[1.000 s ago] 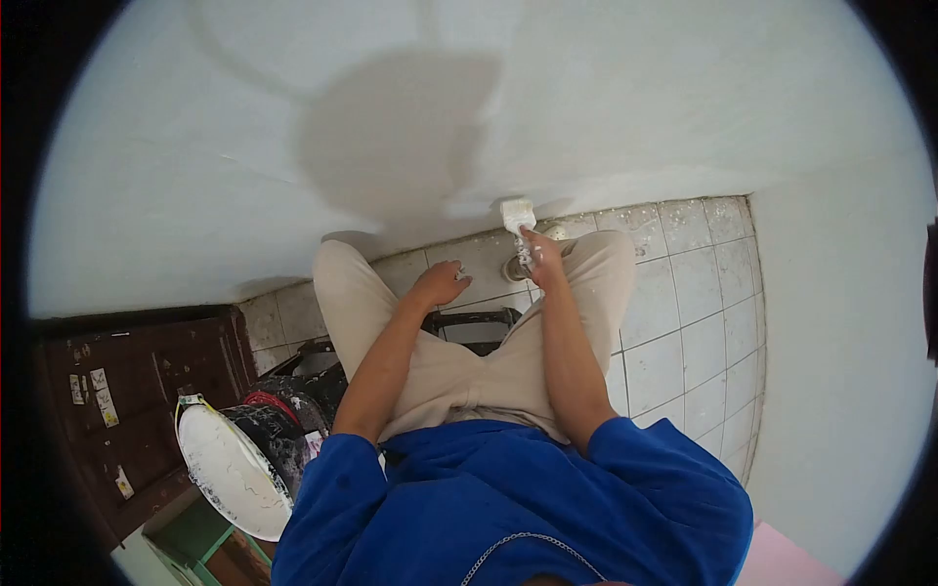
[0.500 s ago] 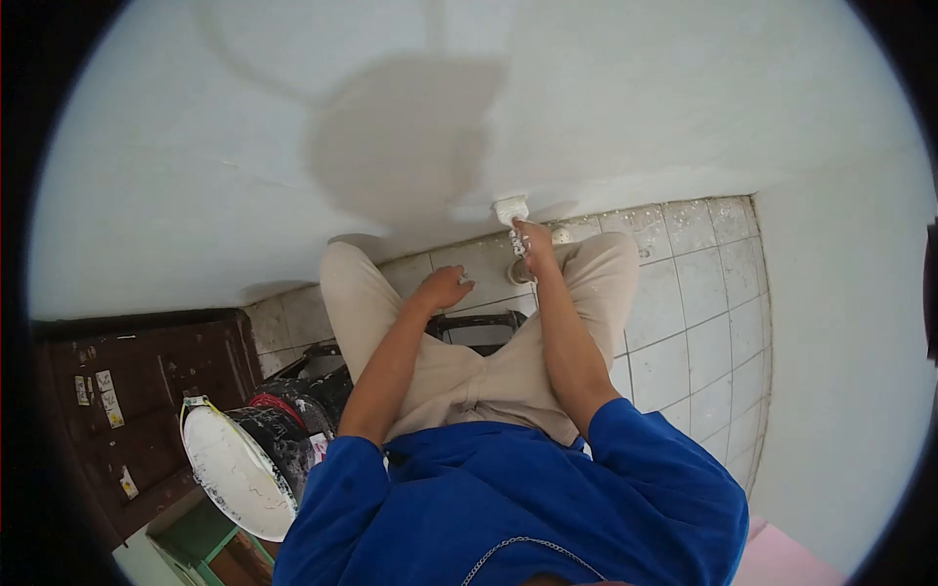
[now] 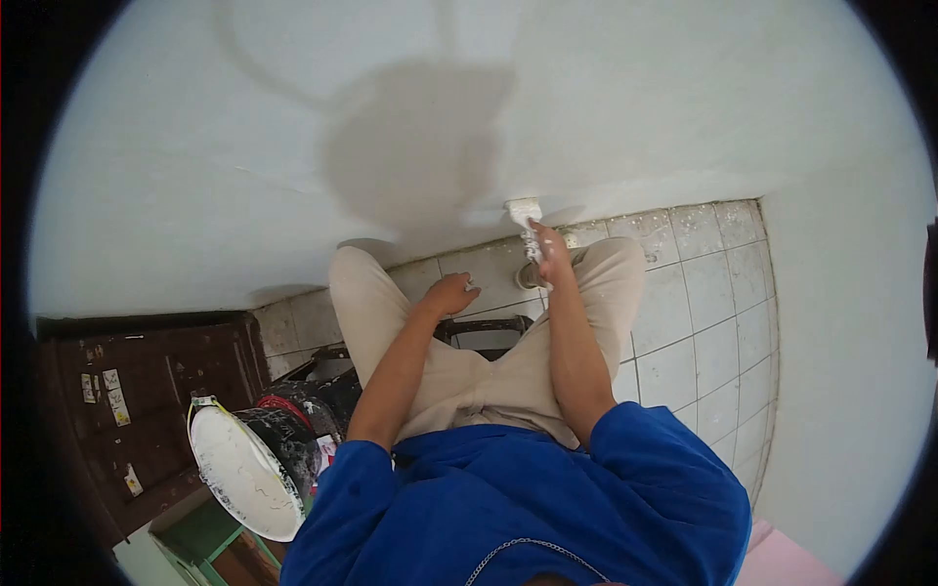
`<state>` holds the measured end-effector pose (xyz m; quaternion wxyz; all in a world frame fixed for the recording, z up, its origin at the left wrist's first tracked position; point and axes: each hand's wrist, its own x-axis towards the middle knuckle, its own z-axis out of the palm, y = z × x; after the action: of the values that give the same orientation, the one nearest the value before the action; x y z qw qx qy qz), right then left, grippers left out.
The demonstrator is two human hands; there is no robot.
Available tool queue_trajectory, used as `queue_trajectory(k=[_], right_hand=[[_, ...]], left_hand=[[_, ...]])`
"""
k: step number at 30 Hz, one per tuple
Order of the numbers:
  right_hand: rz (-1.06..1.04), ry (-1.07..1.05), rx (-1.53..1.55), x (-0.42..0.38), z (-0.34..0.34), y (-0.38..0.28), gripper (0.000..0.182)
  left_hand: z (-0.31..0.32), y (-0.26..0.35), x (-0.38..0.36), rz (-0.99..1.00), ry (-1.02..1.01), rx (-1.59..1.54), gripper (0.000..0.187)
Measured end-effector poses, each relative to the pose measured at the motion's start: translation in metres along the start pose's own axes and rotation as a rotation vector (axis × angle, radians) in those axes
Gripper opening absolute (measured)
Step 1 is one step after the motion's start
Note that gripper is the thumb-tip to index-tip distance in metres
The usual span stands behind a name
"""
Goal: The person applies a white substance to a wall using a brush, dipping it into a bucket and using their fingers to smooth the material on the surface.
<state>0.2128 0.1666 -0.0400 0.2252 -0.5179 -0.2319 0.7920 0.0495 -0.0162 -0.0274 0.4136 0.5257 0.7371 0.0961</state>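
My right hand (image 3: 553, 256) is wrapped round the handle of a paintbrush (image 3: 525, 211). White paint coats its bristles and smears the handle. The bristle end meets the lower part of the pale wall (image 3: 635, 107), just above the floor. My left hand (image 3: 450, 294) hangs between my knees with its fingers curled in. Something small and whitish shows at those fingertips; whether it is an object or paint I cannot make out.
A black paint-spattered bucket (image 3: 303, 405) with a white round top (image 3: 244, 474) stands at my left. A dark brown door (image 3: 147, 410) lies beyond it. Below me is a black stool (image 3: 484, 332). Paint-spotted tiles (image 3: 684, 313) run to the right-hand wall.
The paintbrush has slid slightly to the right along the wall, with my right hand on it. The whole view has shifted a little; my left hand stays curled in about the same place.
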Motion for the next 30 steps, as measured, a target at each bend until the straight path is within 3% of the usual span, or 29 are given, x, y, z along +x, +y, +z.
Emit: queue_trajectory(k=[2,6,9,11,13,14,18,22,25,28,30], right_hand=[[0.001,-0.112,0.061,-0.028,-0.003,-0.013,0.026],[-0.022,0.089,-0.02,-0.063,-0.003,-0.032,0.027],[-0.103,0.134,-0.054,0.019,-0.036,0.007,0.03],[-0.126,0.076,-0.069,0.029,-0.029,0.001,0.029],[-0.154,0.102,-0.053,-0.016,-0.004,-0.022,0.025],[-0.096,-0.025,-0.028,-0.019,-0.014,-0.024,0.022],[-0.125,0.004,-0.084,-0.083,-0.003,-0.055,0.021],[-0.083,0.106,-0.083,0.019,-0.043,-0.017,0.025],[0.02,0.194,-0.338,0.005,-0.021,-0.048,0.021],[-0.014,-0.064,-0.149,-0.041,-0.03,-0.052,0.025],[-0.036,-0.024,-0.078,-0.055,-0.029,-0.046,0.025]], left_hand=[[0.007,-0.005,0.001,0.014,0.014,0.017,0.046],[-0.002,0.006,-0.002,0.005,-0.011,-0.009,0.046],[-0.006,0.012,-0.003,0.012,-0.027,0.01,0.047],[-0.005,0.009,-0.004,-0.011,-0.031,-0.002,0.047],[-0.003,0.005,-0.004,-0.009,-0.044,0.009,0.047],[-0.004,0.003,-0.005,-0.007,-0.05,0.011,0.047],[-0.005,0.013,-0.004,-0.006,-0.046,-0.003,0.046],[-0.004,0.021,0.006,0.024,-0.081,0.029,0.045],[0.002,0.021,0.015,0.069,-0.053,0.03,0.044],[0.004,0.021,0.018,0.105,-0.021,0.034,0.043],[0.007,0.028,0.023,0.114,-0.016,0.025,0.043]])
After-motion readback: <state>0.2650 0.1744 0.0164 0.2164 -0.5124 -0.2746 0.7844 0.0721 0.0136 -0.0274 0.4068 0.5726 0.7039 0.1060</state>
